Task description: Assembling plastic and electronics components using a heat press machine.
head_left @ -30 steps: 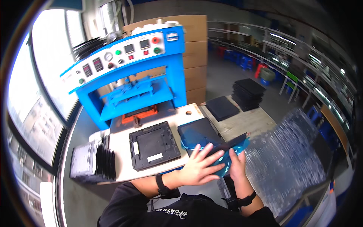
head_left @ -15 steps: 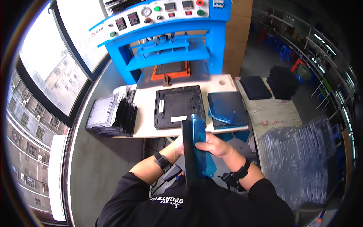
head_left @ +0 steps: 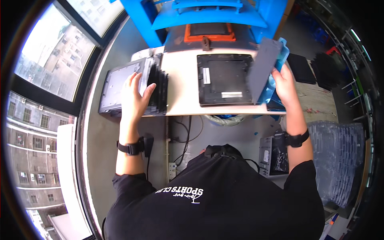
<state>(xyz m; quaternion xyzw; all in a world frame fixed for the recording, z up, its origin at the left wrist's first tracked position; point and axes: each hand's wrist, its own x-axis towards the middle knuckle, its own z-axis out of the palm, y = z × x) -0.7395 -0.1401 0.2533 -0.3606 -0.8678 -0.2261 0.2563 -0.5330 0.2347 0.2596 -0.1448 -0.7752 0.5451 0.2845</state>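
Note:
My right hand (head_left: 286, 89) grips a flat dark panel (head_left: 264, 66), tilted up on edge, with blue film (head_left: 283, 56) along its right side. That panel is beside a black rectangular frame-like plate (head_left: 227, 78) lying mid-table, and overlaps its right edge in view. Over the stack of grey and black panels (head_left: 114, 89) at the left, my left hand (head_left: 134, 96) is spread with nothing in it. Whether its fingertips touch the stack, I cannot tell.
Behind the table (head_left: 182, 94) stands a blue press (head_left: 210, 18) with an orange-framed plate (head_left: 210, 33) under it. Dark panels (head_left: 302, 68) lie on the right-hand bench. Stacked clear plastic trays (head_left: 336, 160) are at the lower right, and a lined bin (head_left: 226, 120) is below the table edge.
Both hands were together on the panel and film near my chest. Now my right hand has carried it forward and right, while my left has let go and reached to the left stack.

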